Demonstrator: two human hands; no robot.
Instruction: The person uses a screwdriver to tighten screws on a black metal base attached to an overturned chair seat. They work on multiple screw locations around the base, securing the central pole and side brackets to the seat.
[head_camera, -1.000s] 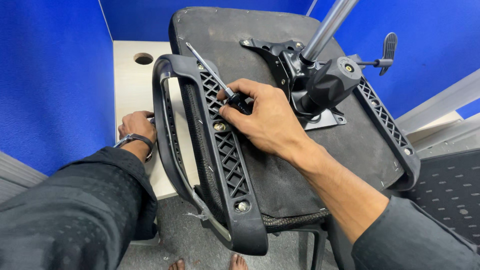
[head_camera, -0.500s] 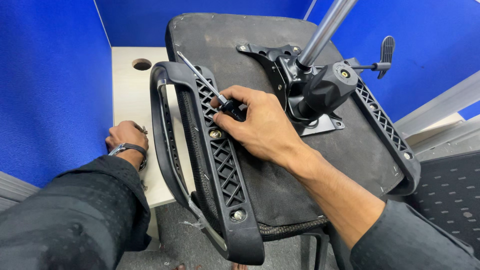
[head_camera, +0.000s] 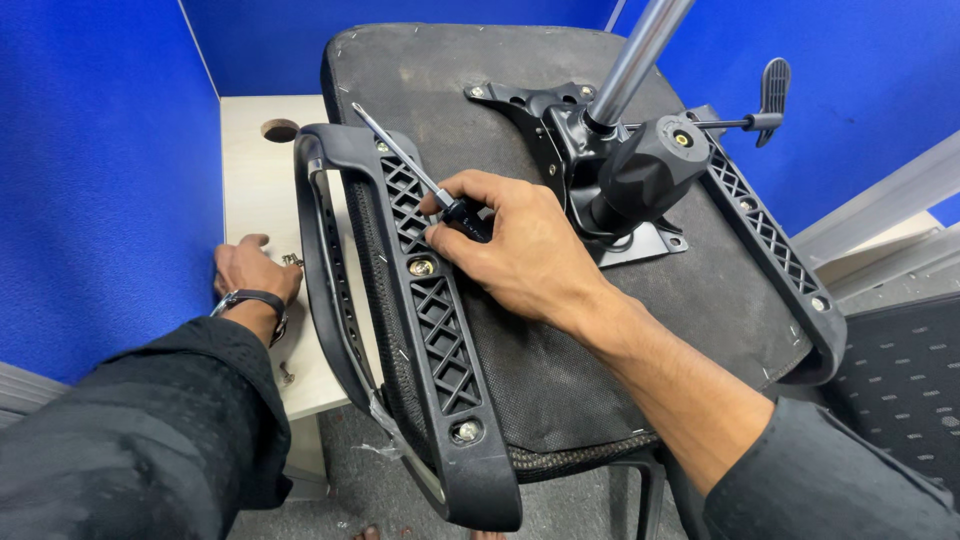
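Observation:
An upturned office chair seat (head_camera: 560, 370) lies in front of me, its black underside facing up. My right hand (head_camera: 510, 245) rests on the left black armrest bracket (head_camera: 430, 310) and is closed on a screwdriver (head_camera: 415, 170) whose shaft points up and left. Bolts (head_camera: 421, 267) sit in the bracket's lattice. My left hand (head_camera: 252, 270), with a watch on the wrist, lies on the pale desk (head_camera: 255, 170) beside a few small screws (head_camera: 292, 261); whether it holds any I cannot tell.
The seat's tilt mechanism (head_camera: 630, 180) with a chrome gas column (head_camera: 645, 50) and a lever (head_camera: 765, 100) rises at the centre. The right armrest (head_camera: 780, 270) runs along the far side. Blue partition walls (head_camera: 90, 180) enclose the desk. A mesh chair back (head_camera: 900, 390) is at right.
My left hand has slid left and down along the desk to the small screws. My right hand stays on the bracket with the screwdriver, shifted slightly.

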